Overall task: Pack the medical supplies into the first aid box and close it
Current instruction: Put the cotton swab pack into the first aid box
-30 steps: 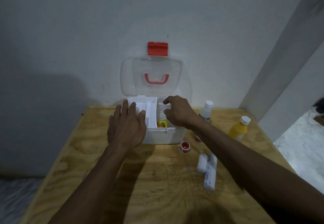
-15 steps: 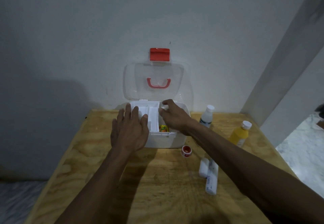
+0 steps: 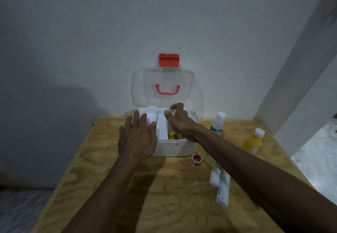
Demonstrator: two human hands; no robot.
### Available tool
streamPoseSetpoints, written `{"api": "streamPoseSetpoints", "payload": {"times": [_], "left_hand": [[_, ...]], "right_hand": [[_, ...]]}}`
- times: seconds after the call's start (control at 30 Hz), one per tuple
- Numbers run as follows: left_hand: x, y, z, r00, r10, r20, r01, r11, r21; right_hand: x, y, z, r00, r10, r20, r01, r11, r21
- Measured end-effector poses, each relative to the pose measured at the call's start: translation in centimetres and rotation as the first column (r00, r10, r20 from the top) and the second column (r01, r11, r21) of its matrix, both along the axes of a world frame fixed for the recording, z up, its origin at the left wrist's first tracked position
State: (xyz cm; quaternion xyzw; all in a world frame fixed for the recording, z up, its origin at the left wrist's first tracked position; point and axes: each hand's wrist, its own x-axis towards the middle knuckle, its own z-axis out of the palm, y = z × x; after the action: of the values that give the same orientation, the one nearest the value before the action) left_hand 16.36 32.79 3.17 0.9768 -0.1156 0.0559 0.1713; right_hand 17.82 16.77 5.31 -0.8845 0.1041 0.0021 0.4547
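The white first aid box [image 3: 175,149] stands at the table's far edge, its clear lid [image 3: 145,87] open against the wall, red latch [image 3: 168,60] on top. A white inner tray [image 3: 161,123] fills the box's left half. My left hand [image 3: 136,138] lies flat on the tray's left side, fingers spread. My right hand [image 3: 179,121] reaches over the box's right half, thumb and forefinger pinched on the tray's back right edge. A small orange and yellow item [image 3: 172,135] shows deep in the box beside the tray.
Right of the box stand a clear bottle with a white cap [image 3: 217,124] and a yellow bottle [image 3: 252,142]. A small red tape roll [image 3: 196,159], a white bandage roll [image 3: 214,177] and a long white packet [image 3: 222,190] lie on the plywood table [image 3: 164,196].
My right hand has moved left from over the box's right compartment to the tray's edge and its fingers have pinched together. My left hand has stayed flat on the tray.
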Motion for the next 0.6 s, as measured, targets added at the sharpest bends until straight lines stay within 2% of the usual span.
{"api": "streamPoseSetpoints", "payload": {"times": [0.33, 0.6], "left_hand": [[0.11, -0.04, -0.1, 1.0, -0.004, 0.006, 0.004, 1.0, 0.008], [0.26, -0.05, -0.27, 1.0, -0.005, 0.009, 0.005, 1.0, 0.004]], "right_hand": [[0.41, 0.21, -0.47, 0.993, 0.12, -0.018, -0.12, 0.993, 0.014], [0.39, 0.27, -0.51, 0.988, 0.152, -0.032, -0.151, 0.988, 0.033]]}}
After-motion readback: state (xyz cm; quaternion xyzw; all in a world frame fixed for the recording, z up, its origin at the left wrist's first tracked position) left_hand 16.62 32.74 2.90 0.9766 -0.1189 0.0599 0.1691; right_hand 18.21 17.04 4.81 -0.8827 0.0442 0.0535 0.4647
